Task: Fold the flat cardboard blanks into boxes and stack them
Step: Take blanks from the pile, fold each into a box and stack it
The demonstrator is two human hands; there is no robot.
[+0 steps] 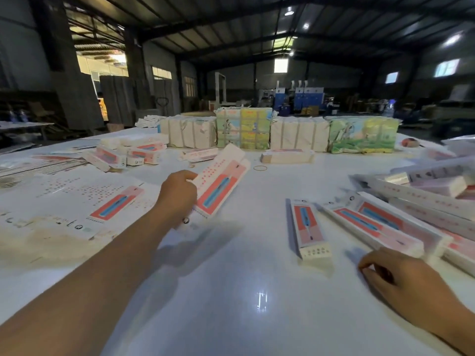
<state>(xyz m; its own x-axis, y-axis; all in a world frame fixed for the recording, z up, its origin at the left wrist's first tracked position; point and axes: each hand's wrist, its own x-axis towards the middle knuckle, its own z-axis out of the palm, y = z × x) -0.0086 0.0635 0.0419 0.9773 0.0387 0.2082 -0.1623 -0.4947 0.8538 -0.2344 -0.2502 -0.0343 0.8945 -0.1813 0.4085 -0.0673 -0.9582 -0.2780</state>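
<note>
Fingers (189,177) of the left hand (177,194) curl round the near edge of a flat cardboard blank (221,186), holding it tilted just above the white desk (236,291), toward 11 o'clock from the view's centre. Right hand (401,276), at 4 o'clock, hangs over the desk with fingers loosely curled and nothing in them. One folded box (309,231) lies alone at 3 o'clock; whether its ends are closed I cannot tell. Just beyond it, more folded boxes (380,227) lie side by side, with a heap of boxes (431,191) behind them at 2 o'clock. Printed sheets (77,201) lie spread at 9 o'clock. Wrapped bundles (280,129) stand in a row at 12 o'clock; their contents are hidden.
</note>
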